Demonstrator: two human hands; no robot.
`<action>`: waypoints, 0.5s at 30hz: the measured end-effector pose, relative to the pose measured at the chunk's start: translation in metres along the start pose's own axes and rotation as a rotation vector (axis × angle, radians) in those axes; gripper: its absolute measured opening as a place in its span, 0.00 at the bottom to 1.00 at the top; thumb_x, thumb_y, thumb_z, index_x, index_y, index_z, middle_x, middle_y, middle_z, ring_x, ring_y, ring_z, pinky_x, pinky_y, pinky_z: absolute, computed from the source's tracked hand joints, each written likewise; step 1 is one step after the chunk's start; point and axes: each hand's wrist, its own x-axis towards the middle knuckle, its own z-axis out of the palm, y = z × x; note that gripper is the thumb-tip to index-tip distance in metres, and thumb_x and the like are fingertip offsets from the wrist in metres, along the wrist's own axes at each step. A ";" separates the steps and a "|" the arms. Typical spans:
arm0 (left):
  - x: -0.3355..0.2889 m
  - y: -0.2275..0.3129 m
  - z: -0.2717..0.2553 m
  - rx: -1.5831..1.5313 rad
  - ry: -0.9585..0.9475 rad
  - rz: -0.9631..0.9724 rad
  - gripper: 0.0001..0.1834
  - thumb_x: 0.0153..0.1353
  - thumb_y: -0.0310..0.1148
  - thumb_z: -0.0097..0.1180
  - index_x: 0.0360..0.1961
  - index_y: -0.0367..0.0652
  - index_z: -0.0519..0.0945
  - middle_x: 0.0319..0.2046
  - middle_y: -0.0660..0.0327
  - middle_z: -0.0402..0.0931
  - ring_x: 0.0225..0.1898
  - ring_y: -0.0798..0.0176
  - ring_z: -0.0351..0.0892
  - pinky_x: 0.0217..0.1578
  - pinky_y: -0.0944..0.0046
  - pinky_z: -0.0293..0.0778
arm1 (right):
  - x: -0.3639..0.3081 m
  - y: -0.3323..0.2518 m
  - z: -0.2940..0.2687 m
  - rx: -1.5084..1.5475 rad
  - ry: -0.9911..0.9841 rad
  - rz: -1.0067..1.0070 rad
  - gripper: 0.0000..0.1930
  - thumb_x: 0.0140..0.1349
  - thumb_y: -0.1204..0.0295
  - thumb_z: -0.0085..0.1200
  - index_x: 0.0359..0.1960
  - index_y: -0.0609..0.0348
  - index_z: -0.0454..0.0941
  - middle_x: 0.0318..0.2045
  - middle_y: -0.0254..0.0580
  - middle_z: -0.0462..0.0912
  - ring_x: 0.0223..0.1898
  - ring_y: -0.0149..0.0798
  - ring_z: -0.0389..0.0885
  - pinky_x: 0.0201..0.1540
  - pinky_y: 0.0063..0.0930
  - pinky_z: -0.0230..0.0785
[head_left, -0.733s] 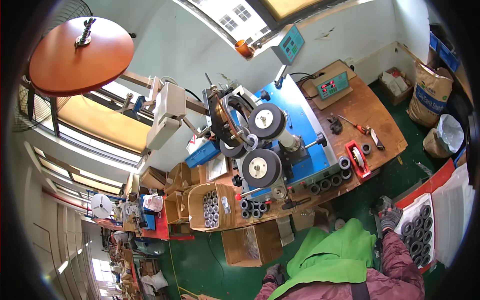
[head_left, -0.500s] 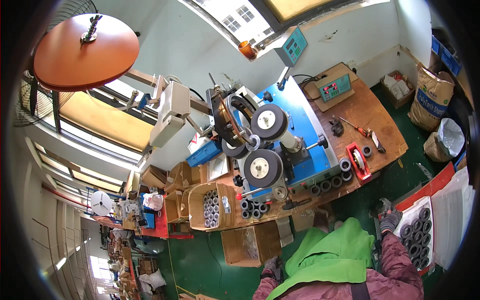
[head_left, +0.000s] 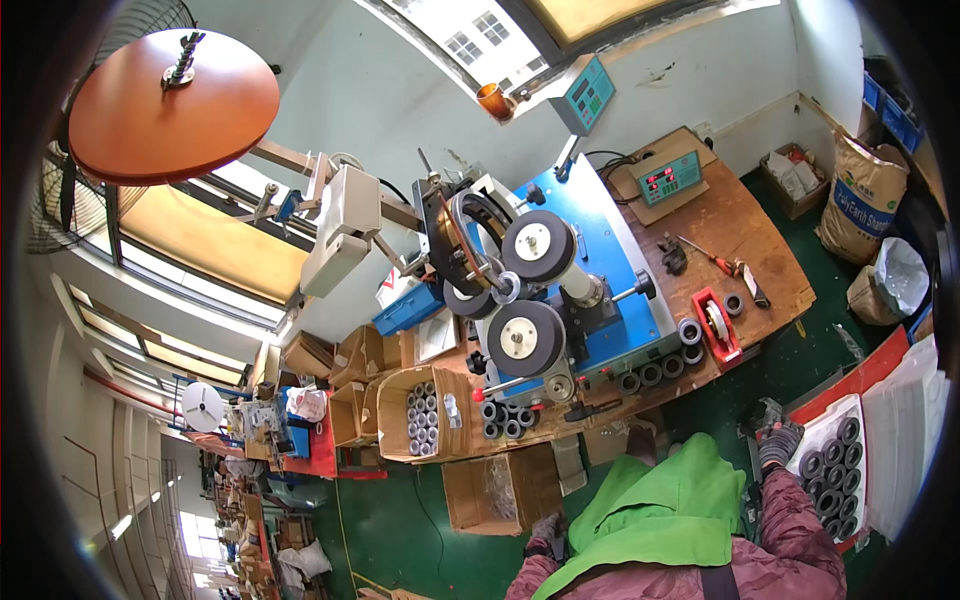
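My left hand (head_left: 546, 528), in a grey glove, is low beside the open cardboard box (head_left: 470, 490). Its fingers look curled at a dark edge by my side; what they hold is hidden. On the right, my other gloved hand, the right hand (head_left: 779, 443), closes around a dark grey part by my seat that I cannot name. Next to it a white tray (head_left: 806, 458) bears several dark ring cores (head_left: 834, 474). In front of me stands a ring winding machine (head_left: 622, 322) with black rubber rollers (head_left: 526, 346). A small ring (head_left: 507, 288) sits between them.
Dark rings (head_left: 650, 373) line the wooden bench's front edge. A red tape dispenser (head_left: 717, 322), a screwdriver (head_left: 716, 257) and a lit control box (head_left: 670, 178) lie on its right. Another carton (head_left: 455, 395) contains several wound rings. An orange disc (head_left: 130, 110) hangs upper left.
Both hands stay almost where they were. The head view has shifted very slightly; the machine, rings and boxes look the same.
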 end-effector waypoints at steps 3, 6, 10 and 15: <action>-0.013 -0.002 0.007 0.029 0.025 -0.022 0.17 0.57 0.39 0.52 0.44 0.39 0.72 0.37 0.55 0.77 0.35 0.55 0.79 0.31 0.59 0.75 | 0.000 0.001 -0.001 -0.011 -0.007 0.003 0.21 0.56 0.56 0.41 0.45 0.53 0.75 0.46 0.39 0.72 0.48 0.41 0.67 0.58 0.41 0.46; -0.023 0.002 0.009 0.082 0.049 -0.025 0.18 0.56 0.38 0.52 0.44 0.39 0.72 0.38 0.54 0.77 0.35 0.55 0.79 0.31 0.59 0.75 | 0.000 0.002 0.004 -0.007 0.004 -0.006 0.20 0.56 0.56 0.41 0.45 0.53 0.75 0.46 0.39 0.72 0.48 0.41 0.67 0.58 0.41 0.46; -0.026 0.001 0.010 0.097 0.053 -0.003 0.18 0.55 0.38 0.53 0.44 0.39 0.72 0.38 0.54 0.77 0.35 0.55 0.79 0.30 0.60 0.75 | 0.000 0.001 0.003 0.019 0.011 0.007 0.20 0.56 0.56 0.41 0.46 0.51 0.74 0.46 0.38 0.72 0.48 0.40 0.67 0.58 0.40 0.46; -0.018 0.000 0.011 0.055 0.027 0.002 0.18 0.55 0.38 0.52 0.44 0.39 0.72 0.38 0.53 0.77 0.35 0.55 0.79 0.29 0.60 0.75 | -0.001 0.000 -0.006 0.002 -0.033 0.008 0.19 0.57 0.57 0.41 0.46 0.50 0.73 0.46 0.36 0.72 0.48 0.39 0.68 0.57 0.39 0.47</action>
